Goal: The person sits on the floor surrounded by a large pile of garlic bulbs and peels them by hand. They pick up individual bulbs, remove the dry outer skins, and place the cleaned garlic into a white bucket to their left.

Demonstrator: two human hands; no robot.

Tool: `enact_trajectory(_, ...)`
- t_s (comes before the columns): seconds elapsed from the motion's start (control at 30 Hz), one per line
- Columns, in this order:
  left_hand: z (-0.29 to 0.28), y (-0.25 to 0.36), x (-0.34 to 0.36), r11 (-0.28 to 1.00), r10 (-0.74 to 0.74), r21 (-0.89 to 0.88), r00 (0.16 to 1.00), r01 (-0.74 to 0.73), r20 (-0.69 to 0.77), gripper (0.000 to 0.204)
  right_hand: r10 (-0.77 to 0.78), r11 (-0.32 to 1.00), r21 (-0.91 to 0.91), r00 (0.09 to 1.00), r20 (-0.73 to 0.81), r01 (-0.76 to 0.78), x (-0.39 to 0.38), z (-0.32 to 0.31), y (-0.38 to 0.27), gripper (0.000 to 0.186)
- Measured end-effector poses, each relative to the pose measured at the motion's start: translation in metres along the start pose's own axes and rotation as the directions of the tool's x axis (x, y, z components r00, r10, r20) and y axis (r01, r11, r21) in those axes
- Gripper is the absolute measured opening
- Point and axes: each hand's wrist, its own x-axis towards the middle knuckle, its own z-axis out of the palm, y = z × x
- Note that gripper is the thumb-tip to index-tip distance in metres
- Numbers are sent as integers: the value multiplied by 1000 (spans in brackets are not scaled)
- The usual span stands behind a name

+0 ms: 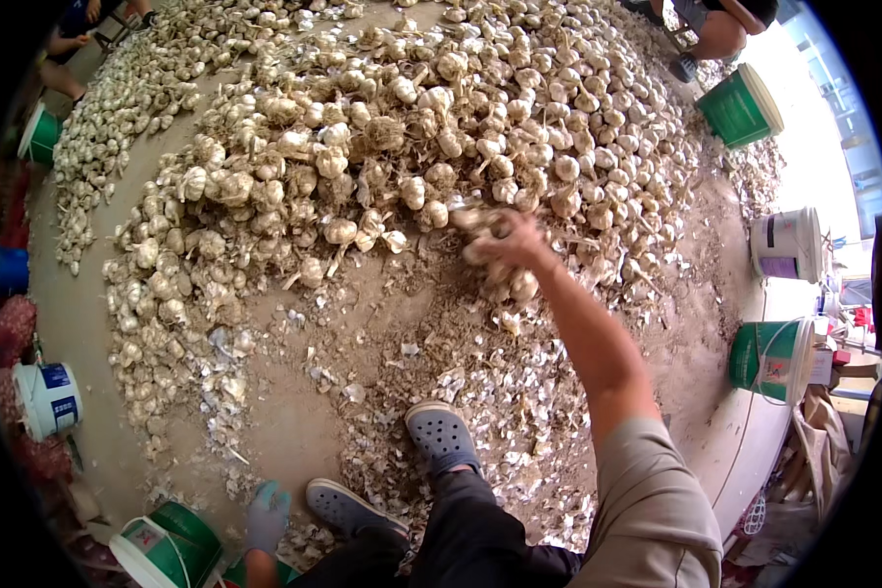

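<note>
Seated on the ground at the edge of a huge heap of garlic bulbs (412, 127), dark clogs (443, 436) planted among papery skins. Right hand (505, 245) stretched far forward, fingers curled around a garlic bulb (480, 220) at the near rim of the heap, a few more bulbs (514, 284) hanging just beneath the wrist (blurred, so exact count not readable). Left hand (268, 516) down low beside the left knee, wearing a pale blue-grey glove, just beside a green bucket with a white rim (167, 549); whether clenched or loose, impossible to tell from this angle, and nothing clearly held. Judging by the lie of things: a cleared patch of bare dirt (294, 392) between the feet and the heap, strewn with loose skins and stem scraps (519, 392), suggesting some bulbs already worked through; by far the greater part of the heap untouched, spreading well beyond reach to the far side. More buckets around the rim: green (740, 108), white (784, 245), green again (769, 358) on the right, a white one (47, 397) on the left. Another person's legs (720, 29) at the top right, well apart.
</note>
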Motion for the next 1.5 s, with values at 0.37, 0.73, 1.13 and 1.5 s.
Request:
enact_trajectory(0.37, -32, 89, 34, 980, 185, -47, 975, -192, -126, 39, -169, 951, -304, 909, -380, 49, 40, -11, -71, 68)
enact_trajectory(0.73, -10, 115, 48, 993, 113, 13, 990, -114, 82, 44, -10, 957, -277, 941, -339, -90, 100, -6, -52, 78)
enact_trajectory(1.13, 6, 123, 63, 980, 133, -165, 984, -112, 120, 41, -305, 736, -667, 823, -480, -116, 50, -28, 4, 25)
enact_trajectory(1.5, 24, 112, 65, 953, 296, -101, 951, -286, 92, 40, -79, 772, -607, 976, 202, 188, 36, 61, 41, 41)
